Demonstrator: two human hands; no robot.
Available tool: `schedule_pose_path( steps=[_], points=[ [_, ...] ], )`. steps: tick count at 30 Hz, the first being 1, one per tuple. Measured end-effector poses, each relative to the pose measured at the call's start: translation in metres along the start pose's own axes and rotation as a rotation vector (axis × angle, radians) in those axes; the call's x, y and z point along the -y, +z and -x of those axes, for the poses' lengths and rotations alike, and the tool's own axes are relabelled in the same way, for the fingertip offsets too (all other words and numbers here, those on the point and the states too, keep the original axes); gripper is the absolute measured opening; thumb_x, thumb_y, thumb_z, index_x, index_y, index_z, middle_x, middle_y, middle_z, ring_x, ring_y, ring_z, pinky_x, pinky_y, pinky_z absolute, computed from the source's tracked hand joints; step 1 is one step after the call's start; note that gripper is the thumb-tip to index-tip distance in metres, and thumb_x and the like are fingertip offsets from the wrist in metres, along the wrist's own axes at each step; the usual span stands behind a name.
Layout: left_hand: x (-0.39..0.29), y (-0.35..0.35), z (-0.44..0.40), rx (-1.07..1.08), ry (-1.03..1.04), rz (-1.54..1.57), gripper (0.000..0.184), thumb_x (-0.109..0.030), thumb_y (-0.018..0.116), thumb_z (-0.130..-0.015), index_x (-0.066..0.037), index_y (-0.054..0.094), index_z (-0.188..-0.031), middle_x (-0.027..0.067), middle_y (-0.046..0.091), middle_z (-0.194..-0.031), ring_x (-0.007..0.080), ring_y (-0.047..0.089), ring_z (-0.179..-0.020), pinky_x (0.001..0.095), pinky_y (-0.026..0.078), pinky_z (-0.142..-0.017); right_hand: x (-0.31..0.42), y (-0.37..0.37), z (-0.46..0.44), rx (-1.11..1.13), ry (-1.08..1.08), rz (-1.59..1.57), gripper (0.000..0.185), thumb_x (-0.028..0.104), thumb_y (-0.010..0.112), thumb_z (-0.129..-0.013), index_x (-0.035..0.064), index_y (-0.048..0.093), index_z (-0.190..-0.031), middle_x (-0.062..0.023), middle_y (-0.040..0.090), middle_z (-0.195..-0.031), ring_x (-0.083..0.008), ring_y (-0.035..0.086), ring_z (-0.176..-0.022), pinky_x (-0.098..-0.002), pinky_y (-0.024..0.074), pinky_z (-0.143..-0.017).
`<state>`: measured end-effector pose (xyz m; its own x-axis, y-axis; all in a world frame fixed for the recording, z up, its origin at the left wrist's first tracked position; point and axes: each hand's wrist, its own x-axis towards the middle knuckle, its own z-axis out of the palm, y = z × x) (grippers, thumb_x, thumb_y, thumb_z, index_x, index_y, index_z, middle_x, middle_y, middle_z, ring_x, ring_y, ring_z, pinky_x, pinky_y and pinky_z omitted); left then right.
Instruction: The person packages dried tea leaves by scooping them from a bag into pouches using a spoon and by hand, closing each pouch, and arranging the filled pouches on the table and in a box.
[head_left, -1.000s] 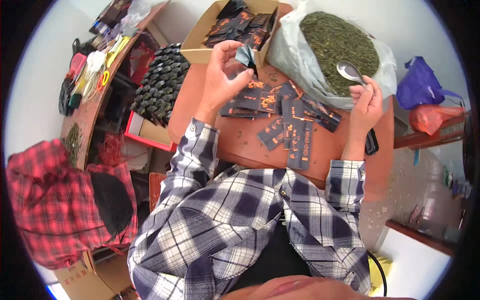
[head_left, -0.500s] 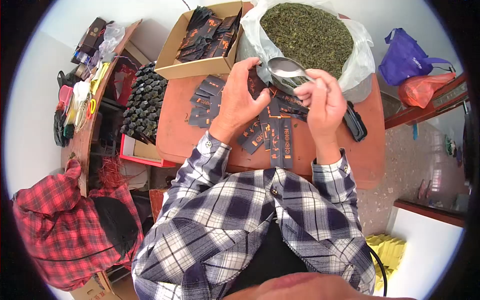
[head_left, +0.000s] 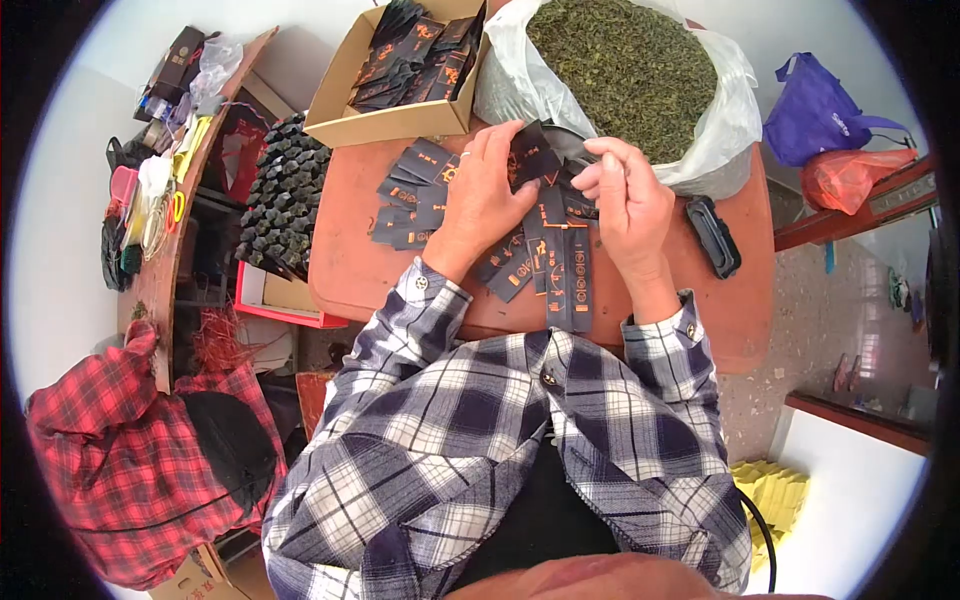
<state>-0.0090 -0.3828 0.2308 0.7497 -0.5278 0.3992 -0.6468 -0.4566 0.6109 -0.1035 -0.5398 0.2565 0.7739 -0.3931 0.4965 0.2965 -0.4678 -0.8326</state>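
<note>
My left hand (head_left: 486,195) is closed around a small black packet (head_left: 533,155) with orange print. Its upper end is at the spoon. The metal spoon (head_left: 568,143) is pinched in my right hand (head_left: 632,205). Its bowl tilts at the packet's mouth, and I cannot tell how far inside it reaches. Beneath both hands, several flat black packets (head_left: 567,275) lie overlapping on the reddish-brown table (head_left: 430,305). More of them (head_left: 415,195) are spread left of my left hand. Behind my right hand stands a clear plastic bag (head_left: 738,85) of loose dried green leaves (head_left: 625,80).
A cardboard box (head_left: 385,128) holding black packets stands at the table's back left. A black oblong case (head_left: 713,237) lies near the right edge. Many small dark packs (head_left: 285,200) are stacked left of the table. A purple bag (head_left: 815,115) hangs at the right.
My right hand has brought the spoon left and down from beside the packet to its mouth. The spoon's bowl, seen flat before, is now tilted. My left hand still holds the packet.
</note>
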Motion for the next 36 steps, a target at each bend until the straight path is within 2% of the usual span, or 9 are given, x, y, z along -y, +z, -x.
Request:
schedule_pose_path(
  steps=[2,5,8,14,16,19,22,30,36],
  points=[
    [-0.001,-0.001,0.0,-0.031,0.013,0.018,0.066,-0.007,0.078,-0.07,-0.005,0.051,-0.13,0.0161,0.058,-0.122,0.0351,0.057,-0.113,0.0413,0.048,-0.095,0.0,-0.001,-0.001,0.002,0.032,-0.021,0.018,0.01,0.051,-0.1,0.0013,0.065,-0.106,-0.0078,0.069,-0.075,-0.0129,0.068,-0.066,-0.0269,0.0541,-0.061],
    [-0.006,-0.004,-0.002,-0.092,0.056,0.028,0.062,-0.007,0.078,-0.069,-0.007,0.055,-0.127,0.0146,0.058,-0.121,0.0341,0.057,-0.112,0.0405,0.048,-0.095,-0.001,0.0,-0.001,-0.018,-0.05,0.001,0.018,0.01,0.05,-0.101,0.0014,0.065,-0.107,-0.0072,0.068,-0.072,-0.0125,0.067,-0.064,-0.026,0.0535,-0.06],
    [-0.008,-0.004,-0.003,-0.109,0.07,0.042,0.06,-0.005,0.078,-0.069,-0.008,0.057,-0.125,0.0136,0.059,-0.121,0.0333,0.059,-0.11,0.0395,0.049,-0.094,-0.002,0.0,0.0,0.044,-0.05,0.045,0.019,0.011,0.049,-0.101,0.0007,0.064,-0.107,-0.0061,0.068,-0.072,-0.0109,0.065,-0.063,-0.0257,0.0527,-0.059],
    [-0.01,0.001,-0.002,-0.042,0.06,0.2,0.058,-0.006,0.079,-0.068,-0.006,0.058,-0.123,0.0143,0.059,-0.116,0.0325,0.06,-0.106,0.0404,0.05,-0.09,-0.005,-0.009,-0.008,-0.023,0.424,-0.35,0.023,0.019,0.047,-0.102,0.0031,0.064,-0.105,-0.0038,0.067,-0.07,-0.0054,0.058,-0.058,-0.0206,0.0446,-0.052],
    [-0.01,0.004,-0.001,-0.023,0.016,0.313,0.058,-0.007,0.079,-0.069,-0.005,0.058,-0.123,0.0143,0.06,-0.117,0.031,0.061,-0.106,0.0389,0.051,-0.09,-0.01,-0.011,-0.01,-0.042,0.443,-0.419,0.024,0.021,0.047,-0.102,0.0039,0.064,-0.104,-0.0043,0.067,-0.069,-0.0039,0.055,-0.057,-0.0181,0.0417,-0.051],
    [-0.017,-0.003,-0.002,0.038,-0.04,0.348,0.055,0.001,0.077,-0.074,-0.002,0.057,-0.125,0.0102,0.054,-0.12,0.0196,0.06,-0.11,0.0314,0.054,-0.092,-0.013,-0.013,-0.01,-0.048,0.437,-0.447,0.024,0.02,0.047,-0.102,0.0033,0.064,-0.104,-0.0045,0.068,-0.069,-0.004,0.055,-0.057,-0.0184,0.0429,-0.052],
    [-0.019,-0.008,-0.002,0.056,-0.065,0.388,0.056,0.001,0.076,-0.074,-0.002,0.057,-0.126,0.0104,0.055,-0.119,0.0202,0.061,-0.109,0.0316,0.056,-0.089,-0.01,-0.011,-0.008,-0.045,0.364,-0.415,0.023,0.018,0.048,-0.102,0.0028,0.065,-0.103,-0.0043,0.068,-0.069,-0.0047,0.057,-0.058,-0.0194,0.0454,-0.053],
    [-0.011,-0.01,-0.001,-0.054,0.058,0.148,0.054,0.0,0.07,-0.071,-0.004,0.057,-0.123,0.0118,0.057,-0.115,0.0237,0.062,-0.104,0.0332,0.054,-0.088,-0.003,-0.011,-0.001,-0.04,0.057,-0.11,0.023,0.016,0.047,-0.101,0.0011,0.065,-0.102,-0.0046,0.067,-0.066,-0.0066,0.062,-0.061,-0.0224,0.0496,-0.057],
    [-0.017,-0.008,0.001,-0.056,0.087,0.057,0.051,-0.004,0.069,-0.07,-0.005,0.056,-0.119,0.013,0.057,-0.112,0.0276,0.061,-0.101,0.0359,0.053,-0.083,-0.011,-0.016,-0.005,-0.006,0.386,-0.459,0.024,0.017,0.047,-0.101,0.0016,0.065,-0.1,-0.0032,0.066,-0.067,-0.0055,0.061,-0.061,-0.021,0.0484,-0.056]
  ],
)
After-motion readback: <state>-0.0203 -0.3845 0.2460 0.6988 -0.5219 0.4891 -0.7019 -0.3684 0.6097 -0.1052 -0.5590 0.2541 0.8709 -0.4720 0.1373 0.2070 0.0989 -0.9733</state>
